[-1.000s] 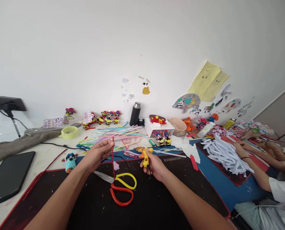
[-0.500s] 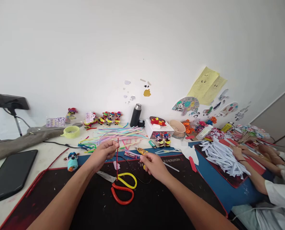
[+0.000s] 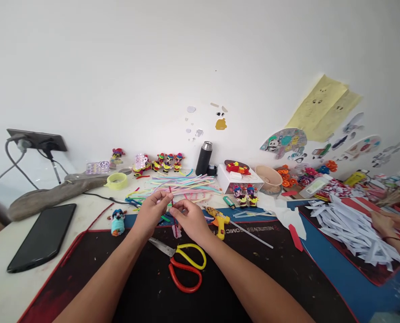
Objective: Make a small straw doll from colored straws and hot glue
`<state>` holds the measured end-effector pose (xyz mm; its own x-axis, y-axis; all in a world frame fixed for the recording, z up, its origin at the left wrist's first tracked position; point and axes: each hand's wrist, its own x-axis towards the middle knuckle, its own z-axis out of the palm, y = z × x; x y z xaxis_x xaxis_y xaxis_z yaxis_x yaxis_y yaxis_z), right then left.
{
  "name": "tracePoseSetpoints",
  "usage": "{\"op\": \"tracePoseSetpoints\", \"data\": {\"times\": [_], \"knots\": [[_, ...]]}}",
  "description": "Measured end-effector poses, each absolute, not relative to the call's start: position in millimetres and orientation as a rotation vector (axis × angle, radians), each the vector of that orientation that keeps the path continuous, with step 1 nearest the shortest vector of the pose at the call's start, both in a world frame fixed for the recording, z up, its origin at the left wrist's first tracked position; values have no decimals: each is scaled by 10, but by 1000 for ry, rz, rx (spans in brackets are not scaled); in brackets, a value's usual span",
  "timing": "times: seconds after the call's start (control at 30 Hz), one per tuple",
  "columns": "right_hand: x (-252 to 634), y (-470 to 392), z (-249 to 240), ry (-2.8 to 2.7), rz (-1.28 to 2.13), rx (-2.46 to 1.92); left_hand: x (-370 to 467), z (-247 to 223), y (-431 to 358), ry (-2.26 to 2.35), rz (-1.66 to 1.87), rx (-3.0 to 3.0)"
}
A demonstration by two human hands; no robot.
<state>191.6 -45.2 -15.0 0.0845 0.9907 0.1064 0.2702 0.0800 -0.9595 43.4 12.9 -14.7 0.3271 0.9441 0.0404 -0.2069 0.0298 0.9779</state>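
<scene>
My left hand point(image 3: 154, 211) pinches a thin dark-red pipe cleaner point(image 3: 175, 226), held upright over the mat. Close beside it, my right hand point(image 3: 189, 217) has thumb and finger closed on the same stem, just below the left fingertips. Part of the stem is hidden by the fingers. Below both hands, scissors point(image 3: 186, 267) with one yellow and one red handle lie on the black mat point(image 3: 247, 273). A yellow glue gun point(image 3: 220, 222) with a clear glue stick in its back end rests to the right of my right hand.
A blue-wrapped figure point(image 3: 118, 222) and a black tablet-like slab point(image 3: 43, 237) are on the left. Pastel stems point(image 3: 182, 184), a black flask point(image 3: 204, 159) and a white box point(image 3: 225, 179) stand behind. On the right, another person's hand point(image 3: 384, 224) is near white paper strips point(image 3: 351, 233).
My right hand has left the glue gun, which now lies on the mat, and moved left to pinch the pipe cleaner beside my left hand. The view has turned left.
</scene>
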Motion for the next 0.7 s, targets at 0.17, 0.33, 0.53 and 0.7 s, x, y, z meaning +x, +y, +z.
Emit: {"op": "tracePoseSetpoints", "data": {"times": [0.17, 0.33, 0.53, 0.7], "knots": [[1823, -343, -179, -1369, 934, -1304, 456, -160, 119, 834, 1120, 1195], [1864, -367, -278, -1242, 1105, -1195, 455, -42, 94, 777, 1160, 949], [2078, -416, -240, -1198, 1156, -1187, 376, -2, 157, 736, 1133, 714], [2121, -415, -207, -1173, 1206, -1182, 380, -47, 144, 788, 1083, 812]]}}
